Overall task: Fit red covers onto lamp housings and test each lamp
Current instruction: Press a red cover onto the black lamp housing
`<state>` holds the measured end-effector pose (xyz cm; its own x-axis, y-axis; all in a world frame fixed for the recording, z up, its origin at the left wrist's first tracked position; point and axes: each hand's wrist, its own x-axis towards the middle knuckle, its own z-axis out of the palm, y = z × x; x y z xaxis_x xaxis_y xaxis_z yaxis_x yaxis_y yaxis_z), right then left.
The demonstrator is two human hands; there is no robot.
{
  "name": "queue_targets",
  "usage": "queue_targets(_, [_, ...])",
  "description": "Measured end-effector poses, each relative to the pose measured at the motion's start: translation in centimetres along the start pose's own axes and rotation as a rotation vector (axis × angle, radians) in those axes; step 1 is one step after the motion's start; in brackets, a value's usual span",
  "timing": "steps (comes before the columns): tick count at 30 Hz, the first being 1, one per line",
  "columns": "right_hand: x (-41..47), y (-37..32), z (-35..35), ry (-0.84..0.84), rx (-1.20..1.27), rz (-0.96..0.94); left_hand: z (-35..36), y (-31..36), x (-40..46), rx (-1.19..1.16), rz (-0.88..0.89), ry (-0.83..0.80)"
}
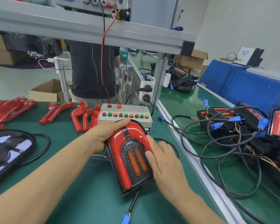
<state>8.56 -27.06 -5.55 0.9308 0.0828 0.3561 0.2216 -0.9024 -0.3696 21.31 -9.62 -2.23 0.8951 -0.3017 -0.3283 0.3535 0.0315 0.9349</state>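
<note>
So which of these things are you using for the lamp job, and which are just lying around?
For the job:
- lamp, held by the left hand and pressed by the right hand
- spare red covers
- button box
- blue plug on the lamp's cable

Just lying about:
- cardboard box
- blue machine
- wall sockets

The lamp housing (131,160) is positioned at the centre of the bench mat (90,199). The test box (125,113) is located at 12 o'clock, just behind the housing. Loose covers (82,116) are laid at 10 to 11 o'clock. A second housing (8,152) is placed at 9 o'clock. Cabled lamps (242,125) are stacked at 2 to 3 o'clock, beyond the bench rail (199,165). A connector (126,219) lies at 6 o'clock.
</note>
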Motion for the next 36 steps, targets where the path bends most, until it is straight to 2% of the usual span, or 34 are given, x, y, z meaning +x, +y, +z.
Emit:
queue_targets(2, [-0.1, 0.4, 0.1, 0.018, 0.064, 0.012, -0.2, 0.1, -0.1, -0.002, 0.009, -0.022])
queue_targets(3, [-0.1, 0.6, 0.0, 0.007, 0.178, 0.055, -0.2, 0.1, -0.2, -0.007, 0.014, -0.029])
queue_targets(6, [0.3, 0.5, -1.0, -0.215, 0.879, 0.394, -0.4, 0.3, -0.3, -0.010, 0.028, -0.049])
queue_targets(8, [0.4, 0.8, -1.7, -0.381, 1.113, 0.518, -0.3, 0.4, -0.5, 0.000, 0.017, -0.053])
queue_targets(10, [0.7, 0.9, -2.3, -0.422, 1.090, 0.514, -0.3, 0.4, -0.6, 0.016, 0.001, -0.040])
queue_targets(15, [0.8, 0.8, -2.3, -0.383, 1.055, 0.505, -0.1, 0.4, -0.9, -0.009, -0.013, -0.037])
queue_targets(21, [-0.3, 0.3, -1.3, -0.211, 1.119, 0.448, 0.3, 0.7, -0.8, 0.034, 0.000, -0.019])
queue_targets(23, [-0.4, 0.5, -1.4, -0.224, 1.082, 0.419, 0.2, 0.9, -0.8, 0.081, 0.054, -0.089])
queue_targets(26, [0.7, 0.9, -2.5, -0.391, 1.037, 0.296, 0.5, 1.6, -1.0, 0.097, 0.201, -0.261])
queue_targets(28, [1.6, 0.9, -3.1, -0.498, 1.161, 0.209, 1.5, 2.8, -1.2, 0.079, 0.298, -0.415])
queue_targets(30, [2.3, 0.5, -3.1, -0.510, 1.361, 0.209, 3.2, 4.3, -1.6, 0.143, 0.394, -0.484])
queue_targets(32, [2.7, 0.3, -3.0, -0.387, 1.487, 0.275, 4.9, 5.6, -1.8, 0.268, 0.510, -0.430])
queue_targets(33, [2.7, 0.4, -2.9, -0.298, 1.537, 0.327, 5.4, 5.8, -1.9, 0.330, 0.581, -0.337])
queue_targets(34, [2.7, 0.7, -3.0, -0.224, 1.588, 0.375, 5.5, 5.7, -2.1, 0.376, 0.685, -0.182])
queue_targets(36, [2.6, 1.1, -3.4, -0.089, 1.705, 0.447, 4.2, 4.6, -3.5, 0.560, 1.040, 0.141])
